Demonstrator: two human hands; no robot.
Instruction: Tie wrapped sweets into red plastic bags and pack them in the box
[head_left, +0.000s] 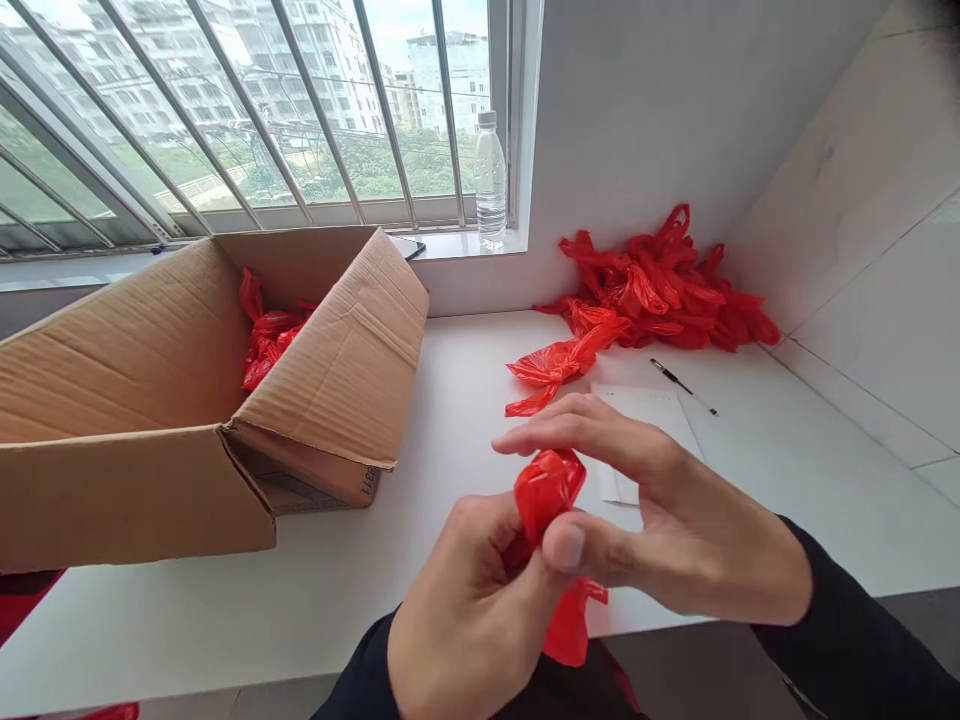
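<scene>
A red plastic bag (551, 485) is bunched up in my left hand (472, 610), whose fingers wrap round it. The bag's crumpled top sticks out above the fist and a loose end hangs below. My right hand (645, 500) is spread around the bag's top, with the thumb by the left hand's fingers and the other fingers stretched out above. Whether the right thumb presses on the bag I cannot tell. Just beyond my hands lies another twisted red bag (559, 365), at the near side of a heap of red plastic bags (660, 285) against the wall.
An open cardboard box (330, 350) with several red bags (270, 335) inside stands on the white table (450, 400) at left. White paper (652, 410) and a pen (682, 386) lie at right. A water bottle (490, 185) stands on the sill by the barred window.
</scene>
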